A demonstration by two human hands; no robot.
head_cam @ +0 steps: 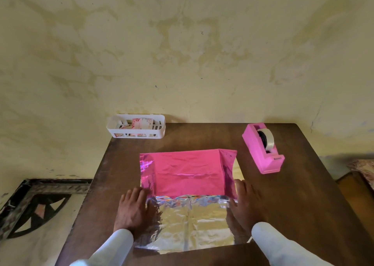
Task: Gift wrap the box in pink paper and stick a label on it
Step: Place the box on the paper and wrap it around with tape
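Observation:
The pink wrapping paper [188, 170] lies in the middle of the wooden table [303, 205], its far half folded over toward me, pink side up. Its near half shows the shiny silver underside [192, 223]. The box is hidden under the pink fold. My left hand [134, 209] rests flat on the table at the paper's left edge, fingertips touching the fold. At the right edge my right hand [245, 207] lies flat, fingers straight along the fold's side. A pink tape dispenser [263, 148] stands at the far right. Labels sit in a white basket [135, 126].
The white basket stands at the table's far left corner against the stained yellow wall. Left of the table lies a patterned mat [34, 205] on the floor. A wooden piece and patterned cloth [362, 170] show at the right edge.

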